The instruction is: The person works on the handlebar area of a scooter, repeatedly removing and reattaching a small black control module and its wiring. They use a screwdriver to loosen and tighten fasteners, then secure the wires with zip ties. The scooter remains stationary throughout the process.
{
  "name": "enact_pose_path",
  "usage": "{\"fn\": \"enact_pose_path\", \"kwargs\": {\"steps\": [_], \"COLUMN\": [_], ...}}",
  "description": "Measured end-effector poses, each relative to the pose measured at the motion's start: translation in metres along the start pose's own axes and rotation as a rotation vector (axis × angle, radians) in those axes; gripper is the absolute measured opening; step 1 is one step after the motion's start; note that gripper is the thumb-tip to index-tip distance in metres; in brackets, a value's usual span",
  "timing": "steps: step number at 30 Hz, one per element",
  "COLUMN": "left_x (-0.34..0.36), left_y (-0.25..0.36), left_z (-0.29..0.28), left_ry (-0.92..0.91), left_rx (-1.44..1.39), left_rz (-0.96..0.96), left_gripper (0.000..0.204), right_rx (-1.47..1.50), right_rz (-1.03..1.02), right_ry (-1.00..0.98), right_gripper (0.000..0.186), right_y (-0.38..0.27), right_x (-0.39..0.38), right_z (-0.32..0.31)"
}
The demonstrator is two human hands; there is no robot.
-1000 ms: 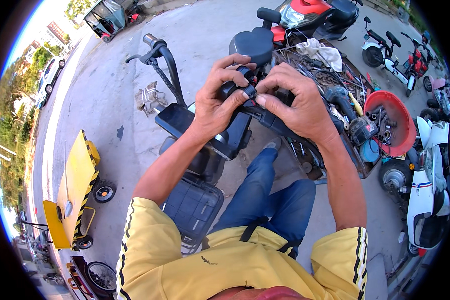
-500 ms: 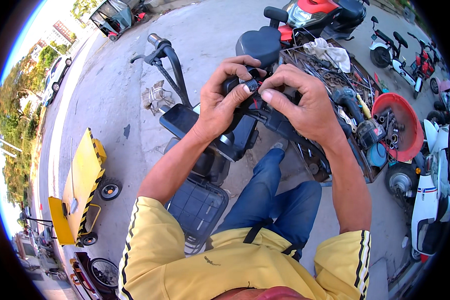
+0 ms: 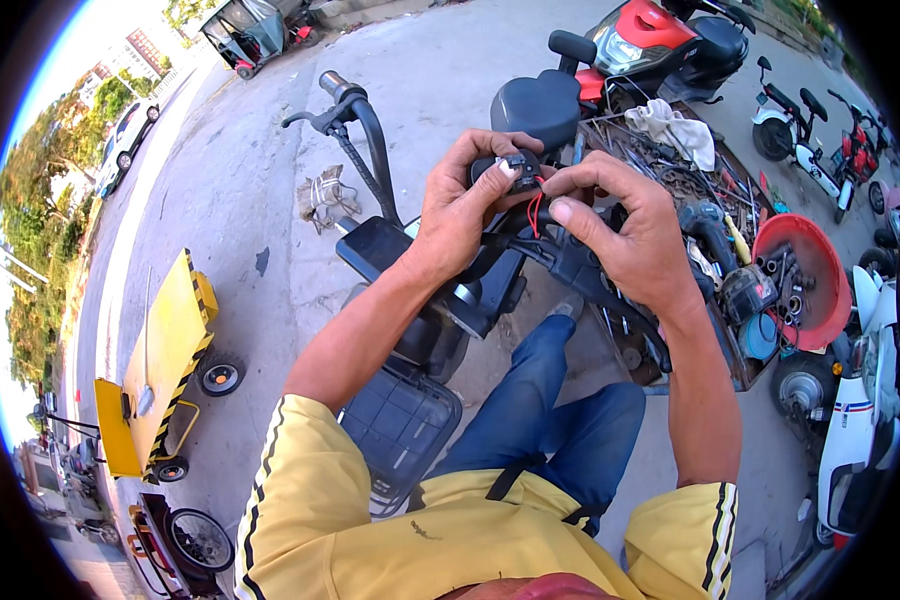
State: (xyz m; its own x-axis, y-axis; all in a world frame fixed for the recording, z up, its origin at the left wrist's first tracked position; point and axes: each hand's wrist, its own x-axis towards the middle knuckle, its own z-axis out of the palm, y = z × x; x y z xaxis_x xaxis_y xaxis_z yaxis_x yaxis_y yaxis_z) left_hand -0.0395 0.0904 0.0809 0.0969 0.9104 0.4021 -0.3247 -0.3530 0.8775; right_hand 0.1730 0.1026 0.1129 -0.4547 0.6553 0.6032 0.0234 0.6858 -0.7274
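Observation:
My left hand (image 3: pixel 465 205) grips a small black switch part (image 3: pixel 518 165) at the handlebar of a black electric scooter (image 3: pixel 440 300). A thin red wire (image 3: pixel 533 212) hangs from that part. My right hand (image 3: pixel 625 235) pinches the wire and part from the right, resting over the black handlebar bar (image 3: pixel 570 265). Both hands meet above the scooter's display. The scooter's left grip and brake lever (image 3: pixel 335 100) stick up behind my hands.
A black seat (image 3: pixel 535 105) and a red scooter (image 3: pixel 660 45) stand behind. A tool crate (image 3: pixel 670 170) with a white rag, a red basin (image 3: pixel 805 275) of parts and a white scooter (image 3: pixel 860 420) lie at right. A yellow wheeled ramp (image 3: pixel 160 360) sits at left on concrete.
Both hands stay together at the handlebar. The small black part has been lifted clear of the bar and the red wire now shows between my fingers.

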Motion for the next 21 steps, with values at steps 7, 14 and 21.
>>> {"fn": "enact_pose_path", "kwargs": {"steps": [7,14,21], "left_x": [0.0008,-0.0002,-0.0011], "left_y": [-0.0001,-0.0026,-0.0051], "left_z": [0.0004,-0.0008,-0.0009], "left_ry": [0.023,-0.006,-0.055], "left_rx": [-0.04,-0.026,0.166], "left_rz": [-0.032,0.021,0.207], "left_gripper": [0.018,0.021,0.024], "right_rx": [-0.005,-0.008,-0.014], "right_rz": [0.002,0.014,0.003], "right_ry": [0.004,0.013,0.012], "right_gripper": [0.013,0.014,0.015], "right_y": [0.0009,0.0003,0.002], "right_x": [-0.0012,-0.0011,-0.0007], "right_z": [-0.0001,0.0002,-0.0001]}}
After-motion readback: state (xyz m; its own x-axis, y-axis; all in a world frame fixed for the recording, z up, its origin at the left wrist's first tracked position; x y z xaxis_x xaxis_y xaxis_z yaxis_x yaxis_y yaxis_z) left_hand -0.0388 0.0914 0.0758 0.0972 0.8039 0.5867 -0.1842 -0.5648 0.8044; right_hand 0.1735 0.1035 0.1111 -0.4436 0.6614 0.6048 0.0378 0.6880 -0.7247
